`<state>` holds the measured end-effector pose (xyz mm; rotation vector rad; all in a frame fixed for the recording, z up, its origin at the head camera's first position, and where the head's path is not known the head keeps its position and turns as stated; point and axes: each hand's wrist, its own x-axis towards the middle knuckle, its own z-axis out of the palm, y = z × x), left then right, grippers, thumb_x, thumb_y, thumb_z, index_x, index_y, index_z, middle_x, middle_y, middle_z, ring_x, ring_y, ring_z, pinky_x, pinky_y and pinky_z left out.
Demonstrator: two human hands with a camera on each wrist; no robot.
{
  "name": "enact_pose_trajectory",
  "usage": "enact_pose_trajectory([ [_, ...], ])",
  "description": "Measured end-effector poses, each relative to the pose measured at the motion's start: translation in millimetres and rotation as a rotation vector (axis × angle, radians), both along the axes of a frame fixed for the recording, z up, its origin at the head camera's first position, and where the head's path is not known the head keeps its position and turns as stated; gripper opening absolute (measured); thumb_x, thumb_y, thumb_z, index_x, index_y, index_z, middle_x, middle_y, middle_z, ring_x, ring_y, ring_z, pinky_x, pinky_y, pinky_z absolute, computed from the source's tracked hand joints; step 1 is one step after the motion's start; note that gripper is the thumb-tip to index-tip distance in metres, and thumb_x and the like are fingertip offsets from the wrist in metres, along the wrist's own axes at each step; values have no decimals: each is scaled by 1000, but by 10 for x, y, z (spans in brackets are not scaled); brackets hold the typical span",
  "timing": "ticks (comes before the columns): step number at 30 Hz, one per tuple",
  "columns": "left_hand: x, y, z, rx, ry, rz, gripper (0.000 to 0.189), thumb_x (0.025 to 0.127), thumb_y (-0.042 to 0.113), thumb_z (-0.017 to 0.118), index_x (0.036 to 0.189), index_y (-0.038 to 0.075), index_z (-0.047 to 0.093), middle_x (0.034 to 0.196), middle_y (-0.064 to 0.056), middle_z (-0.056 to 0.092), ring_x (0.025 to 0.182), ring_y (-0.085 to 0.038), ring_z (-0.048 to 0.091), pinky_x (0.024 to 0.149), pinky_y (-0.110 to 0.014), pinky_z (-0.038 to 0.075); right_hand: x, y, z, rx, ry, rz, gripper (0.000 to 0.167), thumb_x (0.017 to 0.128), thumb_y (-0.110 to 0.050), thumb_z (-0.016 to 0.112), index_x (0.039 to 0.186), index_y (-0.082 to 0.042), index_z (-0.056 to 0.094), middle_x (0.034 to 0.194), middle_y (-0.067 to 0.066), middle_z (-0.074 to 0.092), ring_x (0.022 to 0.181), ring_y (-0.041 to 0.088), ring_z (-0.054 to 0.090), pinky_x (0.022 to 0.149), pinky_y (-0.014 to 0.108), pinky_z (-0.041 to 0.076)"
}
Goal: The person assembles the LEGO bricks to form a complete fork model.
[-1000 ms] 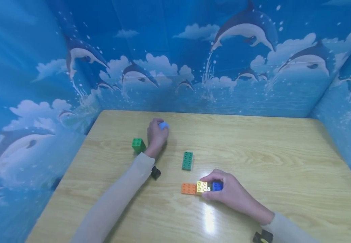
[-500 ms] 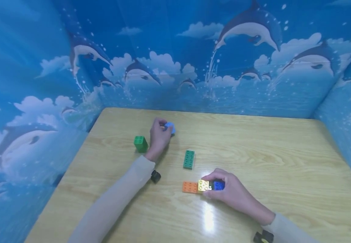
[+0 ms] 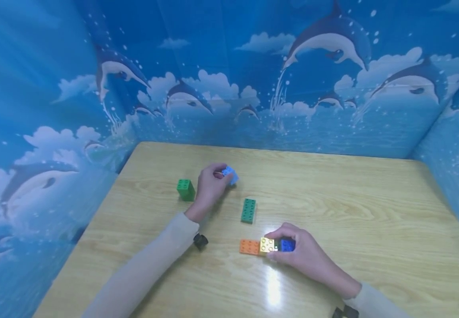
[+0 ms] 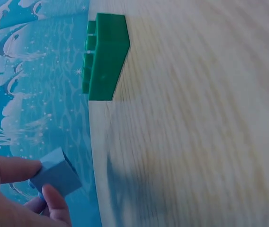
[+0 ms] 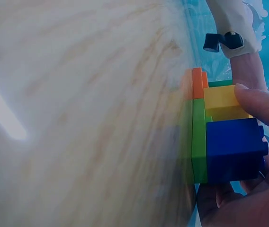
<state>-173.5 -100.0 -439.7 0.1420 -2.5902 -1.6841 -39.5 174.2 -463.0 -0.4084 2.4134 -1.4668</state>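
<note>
My left hand [image 3: 211, 184] pinches a light blue toy building brick [image 3: 231, 175] between thumb and fingers. In the left wrist view this brick [image 4: 58, 175] is held tilted, clear of the tabletop. Nearer the front, my right hand [image 3: 308, 254] grips a yellow brick [image 3: 267, 244] with its thumb and fingers. The right wrist view shows the yellow brick beside a dark blue brick [image 5: 234, 149], both on top of a light green flat brick [image 5: 199, 142]. An orange flat brick [image 3: 249, 247] lies at the left end of this row.
A tall green brick [image 3: 186, 190] stands left of my left hand. Between the hands a dark green flat brick [image 3: 248, 210] lies studs up on the wooden table [image 3: 352, 198]. A blue dolphin-print curtain [image 3: 229, 110] rises along the table's back and sides.
My left hand has moved right and slightly toward me, carrying the light blue brick, which now shows more of its surface. My right hand keeps its hold on the yellow brick.
</note>
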Motion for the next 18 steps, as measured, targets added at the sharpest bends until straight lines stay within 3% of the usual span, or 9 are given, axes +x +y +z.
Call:
enact_pose_trajectory([
  [5, 124, -13, 32, 15, -19, -64, 40, 102, 14, 79, 136, -3, 70, 105, -11, 70, 92, -22, 64, 74, -29, 55, 15, 4, 16, 5, -12, -2, 37, 85, -32, 95, 119, -25, 81, 109, -5, 70, 109, 24, 63, 94, 36, 54],
  [12, 261, -39, 78, 4, -10, -113, 38, 96, 10, 85, 129, -5, 72, 102, -11, 70, 92, -22, 66, 76, -29, 58, 4, 2, 9, 8, 0, -2, 37, 85, -34, 95, 119, -26, 81, 108, -6, 70, 109, 23, 63, 94, 36, 54],
  [18, 425, -70, 122, -19, -59, -245, 37, 94, 11, 86, 127, 2, 73, 104, -8, 69, 93, -21, 66, 74, -32, 58, 0, 5, -8, 11, 15, 2, 37, 85, -35, 95, 119, -27, 81, 107, -7, 70, 109, 22, 64, 94, 35, 54],
])
